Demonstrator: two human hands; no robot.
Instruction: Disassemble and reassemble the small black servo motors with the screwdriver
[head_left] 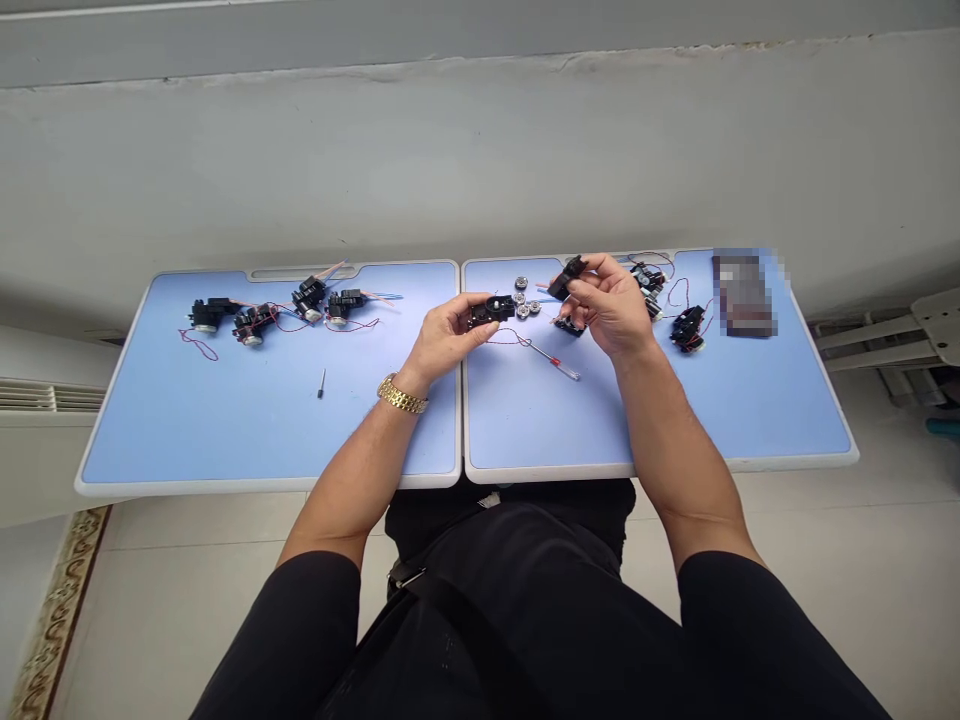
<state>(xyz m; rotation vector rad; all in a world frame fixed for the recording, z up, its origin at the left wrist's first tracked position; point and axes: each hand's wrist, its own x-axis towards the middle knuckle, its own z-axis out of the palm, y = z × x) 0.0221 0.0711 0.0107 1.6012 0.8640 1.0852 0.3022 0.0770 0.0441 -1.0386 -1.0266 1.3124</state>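
My left hand [448, 335] is closed around a small black plastic housing [493, 310], held near the seam between the two table halves. A thin red-and-black wire trails near it to the right. My right hand [616, 305], slightly higher, grips a second black plastic piece [568, 278], tilted, between thumb and fingers. The two pieces are apart. Several small round metallic parts [523, 310] lie between the hands. Just under my right fingers, another black part [570, 325] is partly hidden. Below the hands lies a slim screwdriver [553, 360] with a clear and red handle.
Several black wired assemblies [307, 298] lie on the left half of the blue folding table [187, 420]. A small dark-handled tool [321, 385] is in front of them. Another wired assembly [686, 330] and a pixelated dark rectangular object [742, 295] are at right. A wall stands behind.
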